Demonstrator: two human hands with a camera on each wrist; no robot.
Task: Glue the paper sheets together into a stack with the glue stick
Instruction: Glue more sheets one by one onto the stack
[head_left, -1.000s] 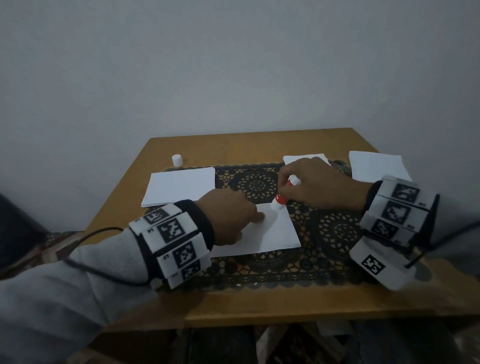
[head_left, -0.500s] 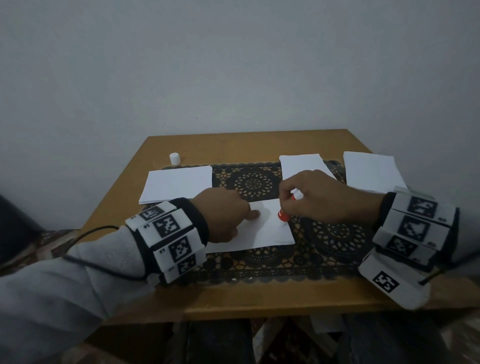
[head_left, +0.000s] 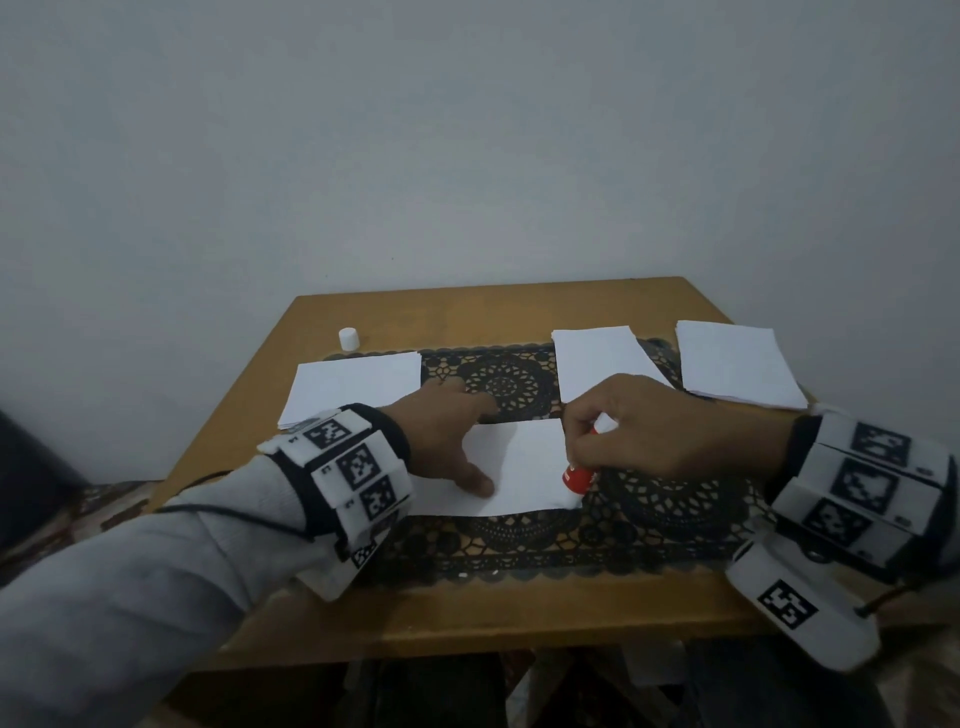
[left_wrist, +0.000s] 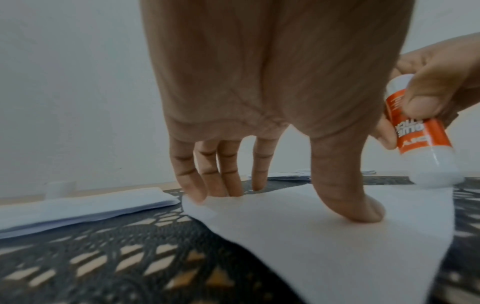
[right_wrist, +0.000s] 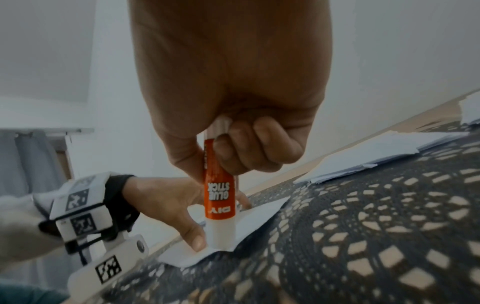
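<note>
A white paper sheet (head_left: 524, 467) lies on the black lace mat (head_left: 519, 540) in front of me. My left hand (head_left: 447, 436) presses it flat with spread straight fingers (left_wrist: 192, 185) and thumb on its left part. My right hand (head_left: 654, 426) grips an orange and white glue stick (head_left: 577, 477), nearly upright, tip down on the sheet's near right corner. In the right wrist view the glue stick (right_wrist: 220, 197) stands on the paper sheet (right_wrist: 259, 214) beside the left hand's thumb. The left wrist view shows the glue stick (left_wrist: 420, 135) at the right of the paper sheet (left_wrist: 337, 246).
A paper stack (head_left: 353, 387) lies at the mat's left, a second paper stack (head_left: 602, 364) behind my right hand, and a third (head_left: 737, 371) at the far right. A small white cap (head_left: 348, 338) stands on the wooden table (head_left: 467, 618) at the back left.
My right hand has drawn the glue stick down the sheet's right edge from the far corner to the near corner. My left hand's fingers have spread wider on the sheet.
</note>
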